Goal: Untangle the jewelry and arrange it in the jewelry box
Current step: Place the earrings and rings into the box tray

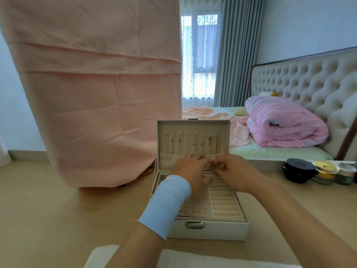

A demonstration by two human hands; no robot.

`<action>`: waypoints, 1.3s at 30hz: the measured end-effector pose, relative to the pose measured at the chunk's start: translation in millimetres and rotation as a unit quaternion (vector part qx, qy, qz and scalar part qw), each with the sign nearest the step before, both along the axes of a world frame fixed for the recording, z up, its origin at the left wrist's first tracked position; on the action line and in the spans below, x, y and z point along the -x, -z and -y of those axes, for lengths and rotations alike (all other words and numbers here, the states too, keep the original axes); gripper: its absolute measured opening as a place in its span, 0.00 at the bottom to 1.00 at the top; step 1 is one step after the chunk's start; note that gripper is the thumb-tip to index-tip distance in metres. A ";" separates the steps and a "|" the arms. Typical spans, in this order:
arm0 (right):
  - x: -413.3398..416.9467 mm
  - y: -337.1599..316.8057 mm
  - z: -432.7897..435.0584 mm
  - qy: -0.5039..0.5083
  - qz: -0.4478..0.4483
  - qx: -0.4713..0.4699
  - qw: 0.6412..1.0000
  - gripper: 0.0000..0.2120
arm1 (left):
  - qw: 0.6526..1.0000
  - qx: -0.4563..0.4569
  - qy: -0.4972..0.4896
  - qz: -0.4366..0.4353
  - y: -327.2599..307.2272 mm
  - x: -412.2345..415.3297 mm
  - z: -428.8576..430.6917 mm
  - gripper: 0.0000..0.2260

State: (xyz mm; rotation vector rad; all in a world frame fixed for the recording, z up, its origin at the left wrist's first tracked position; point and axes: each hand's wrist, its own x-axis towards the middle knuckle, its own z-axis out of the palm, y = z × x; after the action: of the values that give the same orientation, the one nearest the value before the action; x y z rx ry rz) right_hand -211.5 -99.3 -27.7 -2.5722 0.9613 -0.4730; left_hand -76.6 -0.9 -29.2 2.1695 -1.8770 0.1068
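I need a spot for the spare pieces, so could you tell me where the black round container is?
The black round container sits on the tabletop at far right, right of the jewelry box.

1. A pink cloth [92,93] drapes over something tall on the wooden table [48,209].
2. Small round jars [318,172] stand at the table's right edge.
3. Behind lies a bed [270,151] with a rolled pink quilt [286,124], a tufted headboard [309,80] and grey curtains [237,51].

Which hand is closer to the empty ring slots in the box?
The right hand, probably. The ring rolls fill the right side of the jewelry box, just below that hand. The left hand, with a blue wrist cuff, sits over the dotted earring panel instead.
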 end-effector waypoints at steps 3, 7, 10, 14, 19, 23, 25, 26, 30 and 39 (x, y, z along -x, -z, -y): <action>24.4 11.1 11.3 0.014 -0.027 0.001 1.000 0.15 | 0.998 -0.030 0.021 -0.042 5.6 24.0 15.6 0.26; 58.5 28.4 37.5 0.065 -0.072 0.026 0.995 0.16 | 0.997 -0.065 0.041 -0.024 15.8 59.0 31.1 0.27; 74.3 41.4 49.7 0.071 -0.135 -0.010 0.988 0.24 | 0.996 -0.088 0.009 -0.005 27.5 74.3 38.6 0.33; 78.6 49.6 60.2 0.064 -0.150 -0.035 0.986 0.30 | 0.991 -0.125 -0.023 0.038 27.7 70.5 43.7 0.37; 75.9 51.2 69.1 0.055 -0.138 -0.041 0.988 0.29 | 0.979 -0.176 -0.073 0.073 14.0 56.2 38.7 0.37; 73.1 52.9 76.9 0.047 -0.133 -0.025 0.990 0.29 | 0.980 -0.132 -0.080 0.129 12.0 60.5 43.2 0.33; 69.0 52.5 78.8 0.044 -0.135 -0.017 0.990 0.31 | 0.990 -0.082 -0.046 0.108 14.2 73.6 56.3 0.28; 66.7 52.3 79.5 0.042 -0.136 -0.014 0.990 0.32 | 0.994 -0.073 -0.038 0.065 15.7 79.6 65.0 0.26; 58.8 54.6 83.8 0.032 -0.139 -0.034 0.989 0.39 | 0.987 -0.137 -0.082 -0.027 26.6 89.4 97.4 0.26; 45.8 62.3 103.3 0.021 -0.169 -0.077 0.982 0.39 | 0.947 -0.259 -0.188 -0.015 32.6 95.0 137.3 0.35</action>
State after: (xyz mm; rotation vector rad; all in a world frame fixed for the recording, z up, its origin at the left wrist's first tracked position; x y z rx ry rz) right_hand -257.3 -202.6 -90.1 -2.5397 1.1160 0.0334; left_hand -171.6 -138.2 -61.8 2.8379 -1.5746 -0.3903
